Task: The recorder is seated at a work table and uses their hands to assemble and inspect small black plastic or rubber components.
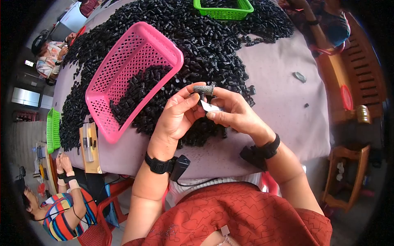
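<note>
1. Small black plastic piece is sitting pinched between the fingertips of both hands, up above the near edge of the table.
2. Left hand is closing its thumb and fingers on the piece from the left side.
3. Right hand is closing on it from the right, and this hand is also gripping a little flat white blade just under the piece.
4. One finger of the right hand is wearing a grey cloth finger cover, and it is lying across the top of the piece.
5. Both hands are touching the piece, so neither one is nearer. I cannot tell which way its long side is pointing, because it is so small.
6. Just behind the hands, a very big heap of small black plastic pieces is spreading over the pale purple tablecloth. There are far too many to count.
7. One pink plastic basket with holes is lying tilted on the heap to the left, with some black pieces inside.
8. Two green plastic baskets are showing: one at the far side and one at the left edge.
9. Each wrist is wearing one black band.
</note>
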The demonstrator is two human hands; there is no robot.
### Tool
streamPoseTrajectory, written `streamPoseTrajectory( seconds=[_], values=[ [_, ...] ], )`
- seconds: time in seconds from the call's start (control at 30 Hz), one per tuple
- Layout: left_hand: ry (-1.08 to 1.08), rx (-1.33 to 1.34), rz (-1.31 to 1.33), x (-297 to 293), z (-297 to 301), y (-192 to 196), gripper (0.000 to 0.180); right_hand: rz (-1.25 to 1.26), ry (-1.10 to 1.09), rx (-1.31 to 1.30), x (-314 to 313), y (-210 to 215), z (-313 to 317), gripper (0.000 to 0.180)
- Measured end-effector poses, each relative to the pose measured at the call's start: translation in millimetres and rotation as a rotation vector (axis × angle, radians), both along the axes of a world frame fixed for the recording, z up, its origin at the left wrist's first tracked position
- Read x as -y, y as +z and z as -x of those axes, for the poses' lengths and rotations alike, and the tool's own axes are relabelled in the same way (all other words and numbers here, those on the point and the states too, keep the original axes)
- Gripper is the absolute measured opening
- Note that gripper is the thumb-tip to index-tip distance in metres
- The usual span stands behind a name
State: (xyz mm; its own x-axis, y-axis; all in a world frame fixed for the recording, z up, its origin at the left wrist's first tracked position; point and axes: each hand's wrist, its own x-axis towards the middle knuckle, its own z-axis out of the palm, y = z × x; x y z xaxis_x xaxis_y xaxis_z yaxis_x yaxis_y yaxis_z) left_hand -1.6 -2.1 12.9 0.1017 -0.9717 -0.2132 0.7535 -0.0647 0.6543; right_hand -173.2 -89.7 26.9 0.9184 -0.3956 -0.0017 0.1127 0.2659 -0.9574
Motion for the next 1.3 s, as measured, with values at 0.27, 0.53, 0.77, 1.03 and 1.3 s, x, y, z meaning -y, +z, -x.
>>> streamPoseTrajectory(
  seconds=[0.27, 0.53, 0.77, 1.03, 1.3],
  values=[
    [0.05, 0.072, 0.035, -4, -7, -6, 0.026, 0.028, -0.167, 0.022, 3, -5, -3, 0.042],
    [0.061, 0.078, 0.083, -5, -15, -12, 0.022, -0.001, -0.212, 0.016, 2, -7, -6, 0.042],
    [0.077, 0.042, 0.065, -3, -9, -3, 0.026, -0.004, -0.189, 0.02, 3, -7, -5, 0.044],
    [0.057, 0.029, 0.068, -3, -11, -7, 0.033, 0.012, -0.109, -0.017, -1, 1, -4, 0.056],
    [0.032, 0.019, 0.052, -1, -6, -8, 0.038, 0.033, -0.025, -0.045, 0, -1, -2, 0.061]
  ],
)
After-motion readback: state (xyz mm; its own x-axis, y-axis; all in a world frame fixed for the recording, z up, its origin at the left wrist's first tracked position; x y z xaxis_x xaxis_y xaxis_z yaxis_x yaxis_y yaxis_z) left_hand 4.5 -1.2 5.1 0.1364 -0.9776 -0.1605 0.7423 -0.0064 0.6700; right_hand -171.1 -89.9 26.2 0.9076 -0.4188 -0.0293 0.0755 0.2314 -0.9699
